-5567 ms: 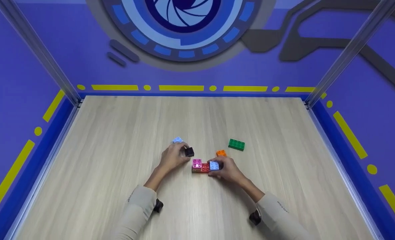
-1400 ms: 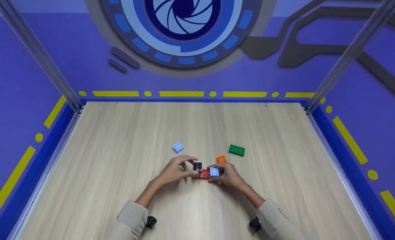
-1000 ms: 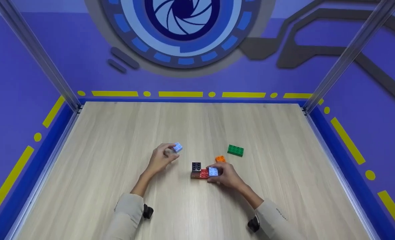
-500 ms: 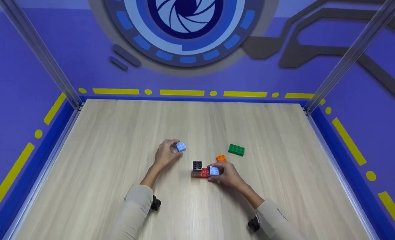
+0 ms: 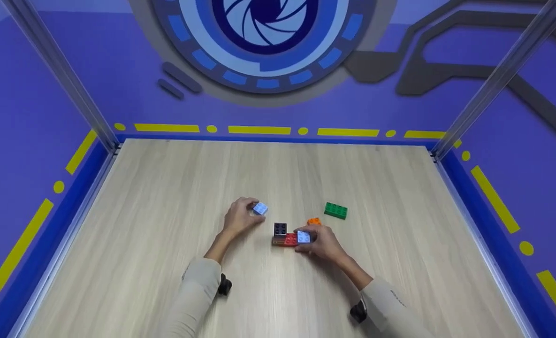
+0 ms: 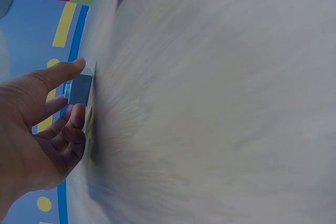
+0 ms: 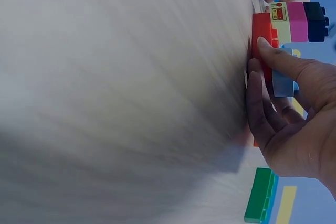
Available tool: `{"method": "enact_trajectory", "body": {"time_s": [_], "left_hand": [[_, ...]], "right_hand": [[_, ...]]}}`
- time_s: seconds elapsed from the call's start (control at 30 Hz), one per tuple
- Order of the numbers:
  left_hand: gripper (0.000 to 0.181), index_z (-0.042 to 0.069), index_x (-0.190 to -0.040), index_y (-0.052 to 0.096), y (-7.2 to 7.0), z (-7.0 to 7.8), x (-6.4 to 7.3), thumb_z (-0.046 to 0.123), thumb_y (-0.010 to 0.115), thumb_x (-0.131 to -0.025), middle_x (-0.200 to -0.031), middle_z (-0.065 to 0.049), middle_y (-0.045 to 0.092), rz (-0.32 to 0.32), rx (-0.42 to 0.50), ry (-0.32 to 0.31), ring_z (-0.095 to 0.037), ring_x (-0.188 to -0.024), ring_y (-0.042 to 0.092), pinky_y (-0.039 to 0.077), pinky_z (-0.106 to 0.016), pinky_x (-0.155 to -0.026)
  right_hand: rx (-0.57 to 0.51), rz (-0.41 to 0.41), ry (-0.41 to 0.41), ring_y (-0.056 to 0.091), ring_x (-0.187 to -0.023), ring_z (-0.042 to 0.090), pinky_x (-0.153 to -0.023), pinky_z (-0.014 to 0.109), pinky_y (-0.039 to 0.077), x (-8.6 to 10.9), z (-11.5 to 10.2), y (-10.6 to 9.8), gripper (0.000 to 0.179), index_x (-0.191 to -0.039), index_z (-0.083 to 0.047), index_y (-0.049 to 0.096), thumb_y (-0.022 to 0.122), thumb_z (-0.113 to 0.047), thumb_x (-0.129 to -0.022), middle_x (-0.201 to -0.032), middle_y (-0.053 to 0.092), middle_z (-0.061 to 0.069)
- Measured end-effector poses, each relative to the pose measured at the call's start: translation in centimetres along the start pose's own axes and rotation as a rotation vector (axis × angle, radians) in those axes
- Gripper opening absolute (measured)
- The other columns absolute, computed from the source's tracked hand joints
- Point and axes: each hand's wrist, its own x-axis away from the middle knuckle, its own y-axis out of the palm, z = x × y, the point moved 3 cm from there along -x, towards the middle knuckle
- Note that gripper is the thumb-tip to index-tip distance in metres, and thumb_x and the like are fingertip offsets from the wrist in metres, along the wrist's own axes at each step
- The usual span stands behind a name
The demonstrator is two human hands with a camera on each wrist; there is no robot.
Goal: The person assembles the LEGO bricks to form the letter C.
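My left hand (image 5: 241, 217) pinches a loose light blue brick (image 5: 260, 208) between thumb and fingers; the left wrist view shows that brick (image 6: 80, 88) close over the table. To its right, my right hand (image 5: 323, 241) grips the right end of a small build with a red brick (image 5: 290, 239) as base. On the base's left end rise a pale yellow printed brick (image 7: 280, 21), a pink brick (image 7: 297, 21) and, on top, a black brick (image 5: 280, 228). Another light blue brick (image 5: 303, 236) sits on the red base's right end, between the right thumb and fingers.
An orange brick (image 5: 314, 221) lies just behind the right hand, partly hidden by it. Farther back and right is a green brick (image 5: 336, 210). Blue walls with yellow marks border the wooden table (image 5: 188, 173) at the back and sides.
The black brick has passed from my left hand onto the pink brick. My left hand then took the loose light blue brick and brought it slightly right. The right hand keeps its grip.
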Motion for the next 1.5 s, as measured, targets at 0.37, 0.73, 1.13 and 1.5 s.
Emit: {"method": "enact_trajectory", "body": {"time_s": [0.37, 0.73, 1.13, 1.5], "left_hand": [[0.037, 0.001, -0.12, 0.071, -0.8, 0.5, 0.3, 0.008, 0.081, -0.085, -0.114, -0.016, 0.069, -0.071, 0.112, 0.106, -0.025, -0.095, 0.066, 0.055, -0.036, -0.082], [0.041, 0.009, -0.131, 0.069, -2.6, 3.8, 1.4, 0.013, 0.077, -0.091, -0.125, -0.014, 0.07, -0.286, 0.277, 0.269, -0.018, -0.086, 0.065, 0.05, -0.02, -0.07], [0.038, 0.008, -0.124, 0.073, -1.7, 5.4, 2.5, 0.003, 0.075, -0.086, -0.11, -0.013, 0.071, -0.363, 0.259, 0.443, -0.024, -0.085, 0.066, 0.054, -0.031, -0.072], [0.038, 0.013, -0.122, 0.074, -1.9, 6.0, 2.9, 0.009, 0.077, -0.084, -0.112, -0.006, 0.072, -0.353, 0.157, 0.421, -0.02, -0.083, 0.065, 0.056, -0.039, -0.075]], "right_hand": [[0.001, -0.015, 0.0, 0.065, -0.113, 0.027, -0.103, 0.052, 0.049, -1.0, -0.1, 0.1, 0.043, -0.118, -0.006, 0.075, 0.088, -0.006, -0.077, -0.116, 0.074, 0.011], [0.011, 0.001, -0.02, 0.066, -0.112, 0.027, -0.101, 0.052, 0.051, -0.8, 0.1, 0.0, 0.042, -0.119, -0.005, 0.074, 0.086, -0.007, -0.079, -0.116, 0.074, 0.012], [0.003, 0.001, -0.058, 0.066, -0.107, 0.025, -0.098, 0.052, 0.052, -0.8, 0.1, 0.0, 0.042, -0.12, -0.004, 0.074, 0.086, -0.008, -0.08, -0.115, 0.074, 0.013], [-0.035, -0.007, -0.023, 0.064, -0.112, 0.026, -0.105, 0.053, 0.049, -0.8, 0.2, -0.1, 0.042, -0.121, -0.006, 0.074, 0.084, -0.004, -0.081, -0.117, 0.073, 0.012]]}}
